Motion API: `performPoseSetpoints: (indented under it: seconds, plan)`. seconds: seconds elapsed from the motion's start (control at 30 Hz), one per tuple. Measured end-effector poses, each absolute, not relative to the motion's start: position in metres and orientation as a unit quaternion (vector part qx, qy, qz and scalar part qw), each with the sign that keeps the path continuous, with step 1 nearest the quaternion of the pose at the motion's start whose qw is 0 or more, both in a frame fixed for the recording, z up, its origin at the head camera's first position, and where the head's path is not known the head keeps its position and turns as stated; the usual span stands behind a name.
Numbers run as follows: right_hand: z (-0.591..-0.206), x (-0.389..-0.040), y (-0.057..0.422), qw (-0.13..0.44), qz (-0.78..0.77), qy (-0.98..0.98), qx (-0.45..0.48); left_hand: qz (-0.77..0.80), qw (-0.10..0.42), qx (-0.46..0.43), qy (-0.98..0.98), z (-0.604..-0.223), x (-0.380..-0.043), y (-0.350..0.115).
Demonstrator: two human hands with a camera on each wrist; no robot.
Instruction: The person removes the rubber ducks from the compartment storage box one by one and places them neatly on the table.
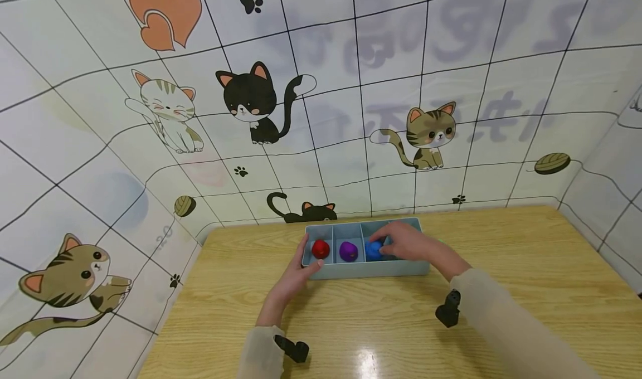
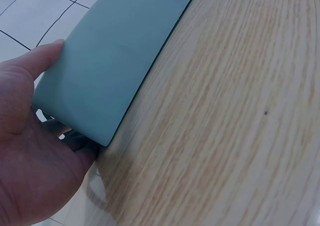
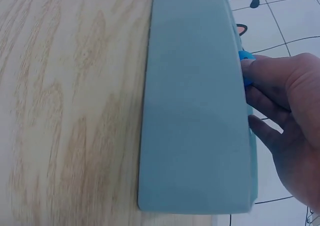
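A blue-grey divided box (image 1: 371,270) stands on the table with its long side toward me. A red ball-like piece (image 1: 320,249) lies in its leftmost compartment, a purple one (image 1: 348,251) in the compartment beside it, and a blue one (image 1: 373,250) in the one after that. My left hand (image 1: 295,273) grips the box's left end, thumb over the front rim, fingers round the end wall. With thumb and fingers, my right hand (image 1: 408,242) pinches the blue piece inside the box. That hand hides much of the right end.
The wooden table (image 1: 351,317) meets a tiled-pattern wall covering (image 1: 341,161) with printed cats just behind the box. Side walls (image 1: 75,161) rise at left and right. A small green bit shows behind my right wrist, too little to identify.
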State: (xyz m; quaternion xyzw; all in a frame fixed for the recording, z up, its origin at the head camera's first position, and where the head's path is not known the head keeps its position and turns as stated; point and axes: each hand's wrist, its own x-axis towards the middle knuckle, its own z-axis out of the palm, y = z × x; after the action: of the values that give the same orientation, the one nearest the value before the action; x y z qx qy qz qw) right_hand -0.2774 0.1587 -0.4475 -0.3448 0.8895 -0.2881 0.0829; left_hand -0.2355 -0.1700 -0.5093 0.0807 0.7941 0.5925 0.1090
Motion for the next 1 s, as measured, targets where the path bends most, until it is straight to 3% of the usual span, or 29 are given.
performPoseSetpoints:
  seconds: [0.7,1.0]
  plan:
    - [-0.42,-0.258,0.236,-0.035,-0.338,0.909,-0.242,0.585,0.113,0.083,0.798,-0.511,-0.238,-0.17]
    - [-0.423,-0.251,0.271,-0.044,-0.343,0.917,-0.198,0.586,0.111,0.082,0.799,-0.51,-0.236,-0.171]
